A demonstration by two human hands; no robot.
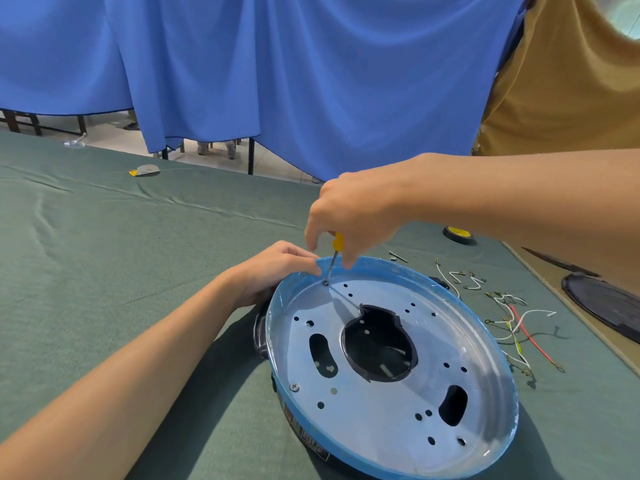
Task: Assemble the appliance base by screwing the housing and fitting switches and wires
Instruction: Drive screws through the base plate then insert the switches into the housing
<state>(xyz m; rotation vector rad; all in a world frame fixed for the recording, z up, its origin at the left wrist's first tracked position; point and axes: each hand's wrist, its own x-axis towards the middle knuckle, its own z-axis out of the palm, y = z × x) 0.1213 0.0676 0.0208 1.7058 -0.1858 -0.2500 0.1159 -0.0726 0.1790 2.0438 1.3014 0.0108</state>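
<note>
Screwdriver [334,258] tip sat on a screw [326,282] at the far edge of the base [375,405].
Right hand [349,216] pinched the screwdriver; left hand [273,268] gripped the rim, base on the table [121,258]. An upright shaft and firm pressure looked wise.

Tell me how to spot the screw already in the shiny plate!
Find the big round silver metal plate with the blue rim on the green tablecloth. Near its left edge, closest to you, sits a small silver cross-head screw. Everything around it is an empty dark hole.
</note>
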